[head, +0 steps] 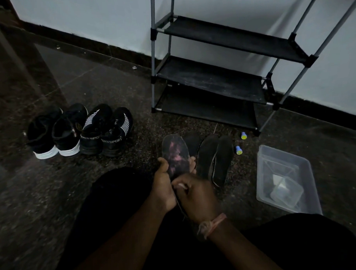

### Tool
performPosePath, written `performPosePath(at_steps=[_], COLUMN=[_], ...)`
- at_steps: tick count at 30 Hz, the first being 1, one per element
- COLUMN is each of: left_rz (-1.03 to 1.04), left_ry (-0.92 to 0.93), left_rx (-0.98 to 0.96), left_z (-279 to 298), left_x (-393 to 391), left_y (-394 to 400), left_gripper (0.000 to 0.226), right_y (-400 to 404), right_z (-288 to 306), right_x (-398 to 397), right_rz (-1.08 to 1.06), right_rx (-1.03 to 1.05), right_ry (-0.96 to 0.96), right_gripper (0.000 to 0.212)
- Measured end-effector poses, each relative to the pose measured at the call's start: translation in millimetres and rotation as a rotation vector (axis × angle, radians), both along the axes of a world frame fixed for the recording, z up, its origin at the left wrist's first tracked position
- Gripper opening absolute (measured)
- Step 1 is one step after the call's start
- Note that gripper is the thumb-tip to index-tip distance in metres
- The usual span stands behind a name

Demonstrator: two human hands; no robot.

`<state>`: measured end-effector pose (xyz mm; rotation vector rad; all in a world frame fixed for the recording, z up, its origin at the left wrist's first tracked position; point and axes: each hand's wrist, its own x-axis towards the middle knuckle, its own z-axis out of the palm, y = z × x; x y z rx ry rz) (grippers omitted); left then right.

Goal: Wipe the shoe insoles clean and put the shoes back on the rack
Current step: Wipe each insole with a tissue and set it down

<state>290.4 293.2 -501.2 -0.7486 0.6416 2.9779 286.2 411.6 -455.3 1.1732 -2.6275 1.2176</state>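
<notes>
Thin foam insole [176, 155], light and floppy, pinched mid-length by left hand [162, 182]; right hand [197, 196] clutched cloth, probably.

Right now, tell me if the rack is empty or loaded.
Empty: the rack's visible shelves are bare; all four shoes sit on the floor.

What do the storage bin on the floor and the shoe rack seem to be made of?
The storage bin looks like clear, slightly frosted plastic: the floor and the items inside show through its walls. The shoe rack seems to have grey metal tubes joined by black connectors, probably plastic, and matte black shelves, possibly fabric, with pale dust.
</notes>
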Motion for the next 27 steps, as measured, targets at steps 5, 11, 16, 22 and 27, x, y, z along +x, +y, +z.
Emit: performPosePath(at_steps=[5,11,16,22,27], left_rz=[-0.096,-0.057,-0.106,-0.074,-0.122], left_ry=[0.001,-0.034,-0.034,-0.039,-0.045], left_rx=[-0.054,-0.066,-0.115,-0.114,-0.128], left_z=[0,-6,-8,-10,-5], left_x=[2,3,1,3,2], left_y=[10,1,11,4,16], left_gripper=[0.089,0.094,0.087,0.092,0.082], right_y=[3,-5,4,-2,7], right_z=[-4,4,-2,-1,-4], right_x=[-34,4,-31,-5,-37], right_rz=[-0.190,-0.037,-0.184,-0.094,-0.248], right_rx=[-0.037,-0.031,-0.064,-0.042,-0.091], right_ry=[0.088,-0.026,-0.032,-0.189,-0.081], right_gripper=[0.021,0.021,0.021,0.021,0.019])
